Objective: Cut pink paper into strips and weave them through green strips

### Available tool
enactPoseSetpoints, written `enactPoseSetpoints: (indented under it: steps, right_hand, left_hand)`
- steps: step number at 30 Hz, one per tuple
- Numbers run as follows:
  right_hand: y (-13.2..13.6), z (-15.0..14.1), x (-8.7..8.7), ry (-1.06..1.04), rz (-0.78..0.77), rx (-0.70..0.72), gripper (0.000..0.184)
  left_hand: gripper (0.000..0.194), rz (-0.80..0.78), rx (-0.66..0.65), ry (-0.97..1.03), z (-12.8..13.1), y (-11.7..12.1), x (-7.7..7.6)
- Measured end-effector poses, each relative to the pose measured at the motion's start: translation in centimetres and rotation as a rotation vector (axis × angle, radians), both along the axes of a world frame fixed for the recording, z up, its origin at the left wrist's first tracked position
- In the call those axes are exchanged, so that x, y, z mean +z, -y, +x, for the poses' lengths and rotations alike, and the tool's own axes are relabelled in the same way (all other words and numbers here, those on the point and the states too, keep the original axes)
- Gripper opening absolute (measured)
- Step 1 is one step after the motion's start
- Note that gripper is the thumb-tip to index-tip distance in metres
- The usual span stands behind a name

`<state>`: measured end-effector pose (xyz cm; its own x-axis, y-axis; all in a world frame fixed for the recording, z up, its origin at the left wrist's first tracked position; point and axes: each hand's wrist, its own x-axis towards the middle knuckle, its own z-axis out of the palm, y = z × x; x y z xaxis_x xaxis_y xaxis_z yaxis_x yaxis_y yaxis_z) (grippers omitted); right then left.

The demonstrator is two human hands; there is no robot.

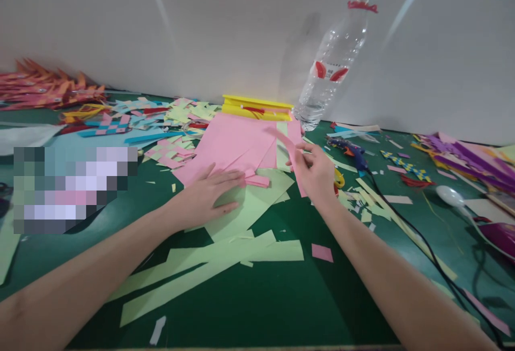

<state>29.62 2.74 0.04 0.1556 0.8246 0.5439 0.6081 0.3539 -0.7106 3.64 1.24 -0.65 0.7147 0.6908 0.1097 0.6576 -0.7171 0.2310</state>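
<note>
My left hand (pixel 213 195) lies flat, fingers stretched out, over the near edge of a pink paper sheet (pixel 233 141) and the light green sheet (pixel 257 195) partly beneath it. By its fingertips are small folded pink strips (pixel 256 180). My right hand (pixel 314 171) pinches a pink paper strip (pixel 286 140) between thumb and fingers, at the right side of the sheets. The strip's far end stands up over a pale green strip (pixel 282 150). Yellow scissor handles (pixel 339 178) show partly behind my right hand.
A clear water bottle (pixel 336 61) leans at the back wall, beside a yellow folded paper tray (pixel 257 107). To the right lies a blue glue gun (pixel 348 150) with its black cord. Light green strips (pixel 217 254) lie in front. Paper scraps (pixel 193 109) and orange folded paper (pixel 48 88) are at left.
</note>
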Motion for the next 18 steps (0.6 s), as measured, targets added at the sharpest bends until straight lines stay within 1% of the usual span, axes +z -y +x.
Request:
enactPoseSetpoints:
  steps: [2,4,6,7,9,11,13,15,18]
  right_hand:
    - [-0.2,0.1,0.0,-0.202,-0.092,0.025,0.023]
    - [-0.5,0.3,-0.2,-0.312,-0.144,0.047,0.024]
    - [-0.9,0.5,-0.4,-0.332,-0.151,0.048,0.024]
    - [-1.0,0.6,-0.6,-0.301,-0.134,0.043,0.024]
    - [-1.3,0.8,-0.9,-0.155,-0.075,0.018,0.023]
    - [-1.3,0.8,-1.2,0.085,-0.017,-0.039,0.024]
    - [-1.1,0.6,-1.4,0.344,0.019,-0.116,0.027]
    - [-0.8,0.3,-1.7,0.552,0.035,-0.188,0.031]
    - [-0.4,-0.1,-1.9,0.729,0.043,-0.270,0.040]
  left_hand:
    - [0.054,0.019,0.006,-0.004,0.1,0.2,0.2]
    - [0.053,0.048,0.002,0.013,0.1,0.3,0.4]
    - [0.049,0.087,-0.035,0.047,0.2,0.5,0.7]
    - [0.046,0.100,-0.073,0.061,0.3,0.6,0.9]
    - [0.042,0.104,-0.179,0.081,0.5,0.9,1.2]
    - [0.040,0.067,-0.292,0.097,0.7,1.3,1.4]
    - [0.042,0.007,-0.365,0.117,1.0,1.6,1.6]
    - [0.049,-0.052,-0.387,0.126,1.3,1.9,1.8]
    - [0.058,-0.104,-0.384,0.106,1.5,2.2,2.0]
